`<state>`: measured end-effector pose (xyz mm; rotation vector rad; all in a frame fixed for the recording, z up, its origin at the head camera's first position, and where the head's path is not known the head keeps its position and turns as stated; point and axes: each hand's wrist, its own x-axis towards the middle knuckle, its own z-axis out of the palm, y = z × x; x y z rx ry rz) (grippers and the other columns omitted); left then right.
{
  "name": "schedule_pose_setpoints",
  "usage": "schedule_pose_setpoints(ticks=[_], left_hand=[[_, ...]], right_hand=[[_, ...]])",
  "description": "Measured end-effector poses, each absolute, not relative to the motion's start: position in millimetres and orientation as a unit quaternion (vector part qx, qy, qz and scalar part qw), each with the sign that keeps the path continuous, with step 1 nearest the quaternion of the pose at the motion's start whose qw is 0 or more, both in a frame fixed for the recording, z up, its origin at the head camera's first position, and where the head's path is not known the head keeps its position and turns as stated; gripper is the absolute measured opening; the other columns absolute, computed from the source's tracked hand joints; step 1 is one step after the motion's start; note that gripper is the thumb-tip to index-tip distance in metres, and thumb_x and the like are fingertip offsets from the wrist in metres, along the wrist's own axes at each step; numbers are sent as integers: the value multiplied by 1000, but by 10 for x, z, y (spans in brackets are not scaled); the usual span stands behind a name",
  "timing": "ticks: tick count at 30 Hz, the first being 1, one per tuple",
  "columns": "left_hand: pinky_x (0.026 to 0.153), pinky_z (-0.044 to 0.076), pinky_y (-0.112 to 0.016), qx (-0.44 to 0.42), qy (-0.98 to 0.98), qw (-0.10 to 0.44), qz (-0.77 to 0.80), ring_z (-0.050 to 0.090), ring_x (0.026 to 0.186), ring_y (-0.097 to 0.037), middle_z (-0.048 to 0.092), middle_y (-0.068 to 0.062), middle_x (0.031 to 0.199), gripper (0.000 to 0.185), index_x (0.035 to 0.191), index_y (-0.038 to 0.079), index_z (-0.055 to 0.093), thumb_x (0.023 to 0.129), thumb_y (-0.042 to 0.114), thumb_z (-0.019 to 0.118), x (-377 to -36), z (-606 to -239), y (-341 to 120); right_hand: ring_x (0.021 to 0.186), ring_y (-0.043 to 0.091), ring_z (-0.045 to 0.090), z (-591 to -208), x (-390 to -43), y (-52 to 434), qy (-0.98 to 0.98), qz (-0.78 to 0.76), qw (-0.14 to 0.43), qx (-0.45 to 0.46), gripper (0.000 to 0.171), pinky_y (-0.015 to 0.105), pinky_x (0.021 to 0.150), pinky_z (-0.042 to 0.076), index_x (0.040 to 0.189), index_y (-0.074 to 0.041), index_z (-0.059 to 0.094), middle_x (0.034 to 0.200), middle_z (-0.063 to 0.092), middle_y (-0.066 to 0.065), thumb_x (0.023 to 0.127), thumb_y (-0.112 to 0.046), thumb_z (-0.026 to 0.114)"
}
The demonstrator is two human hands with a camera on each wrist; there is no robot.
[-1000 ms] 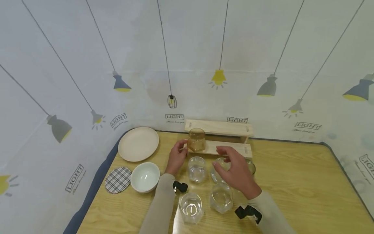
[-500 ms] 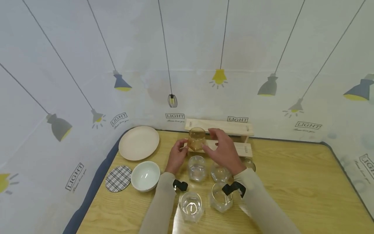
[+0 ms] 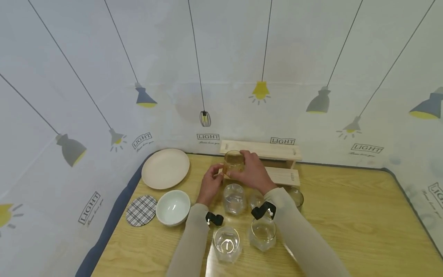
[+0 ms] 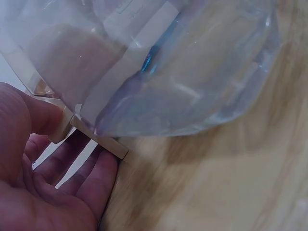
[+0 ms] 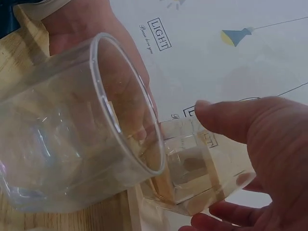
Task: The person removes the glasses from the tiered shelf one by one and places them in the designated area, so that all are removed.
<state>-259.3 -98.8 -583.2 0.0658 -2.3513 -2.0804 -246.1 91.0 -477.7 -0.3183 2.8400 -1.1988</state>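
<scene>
Right hand [image 3: 254, 173]: fingers and thumb curled round the amber glass [image 3: 233, 163], gripping it from the right.
Left hand [image 3: 210, 186]: thumb and fingers pinch the left end of the wooden rack's [image 3: 281, 176] lower step.
Amber glass: upright on that step, between both hands, near the desk's [image 3: 353, 215] far edge.
4 clear glasses [image 3: 234, 198]: just nearer.

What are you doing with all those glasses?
A person's right hand is wrapped around a glass that stands on the lower step of a small wooden rack. The left hand holds the end of that step. Several more clear glasses wait on the table in front, with a bowl and a plate off to the left.
</scene>
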Motion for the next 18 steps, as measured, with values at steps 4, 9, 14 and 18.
schedule_pose_setpoints(ticks=[4,9,14,18], left_hand=[[90,56,-32,23,-746,2,-666,67,120,-31,66,-16,140,32,134,10,66,103,9,62,-2595,-5827,-985],[94,58,-36,22,-751,1,-660,66,124,-33,65,-16,141,31,134,10,66,103,9,62,-2596,-5816,-976],[97,58,-38,30,-755,0,-655,66,126,-33,65,-15,142,31,135,10,66,104,11,63,-2589,-5804,-968],[96,58,-38,34,-751,1,-660,66,125,-33,65,-15,141,31,134,10,67,103,13,64,-2576,-5797,-963]], right_hand=[[121,37,60,-4778,-2481,913,911,-398,26,-108,91,53,99,54,154,-2,41,135,58,23,88,-46,85],[112,34,63,-4792,-2491,927,905,-410,26,-110,83,50,94,55,143,-2,43,128,63,22,87,-45,85],[98,29,59,-4809,-2475,941,900,-422,22,-110,79,44,84,52,137,-3,45,116,62,17,86,-46,87],[106,31,61,-4791,-2431,969,896,-431,15,-105,78,47,89,54,139,-6,44,126,62,17,86,-47,86]])
